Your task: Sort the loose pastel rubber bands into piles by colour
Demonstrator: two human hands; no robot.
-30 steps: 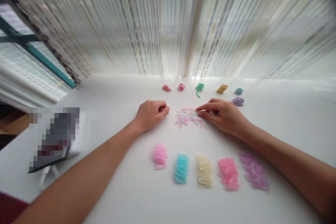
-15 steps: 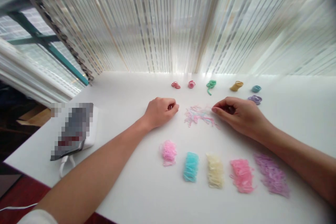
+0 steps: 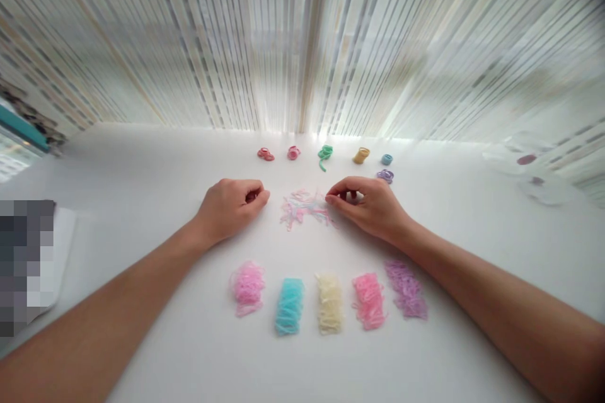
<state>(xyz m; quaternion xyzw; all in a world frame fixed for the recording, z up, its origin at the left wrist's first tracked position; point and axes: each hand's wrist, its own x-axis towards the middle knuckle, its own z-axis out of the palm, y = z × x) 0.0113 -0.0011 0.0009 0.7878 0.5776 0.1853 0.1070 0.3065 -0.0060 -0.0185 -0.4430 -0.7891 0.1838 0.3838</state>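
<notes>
Apparently, five single-colour bundles [image 3: 329, 303] are lying separated, lower centre; mixed strands [image 3: 302, 209] are remaining loose mid-frame. Left hand [image 3: 232, 204] is resting curled, right hand [image 3: 371, 204] pinching; contents unclear.

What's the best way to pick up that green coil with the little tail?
Probably pinch the green coil across its bunched loops, left and right, coming from above. The loops form a compact clump, while the loose tail trails toward the person.

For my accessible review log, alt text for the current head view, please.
A person's left hand and right hand flank loose pastel strands on a white table; five coloured bundles lie nearer, small coloured coils beyond, before a striped curtain.
</notes>
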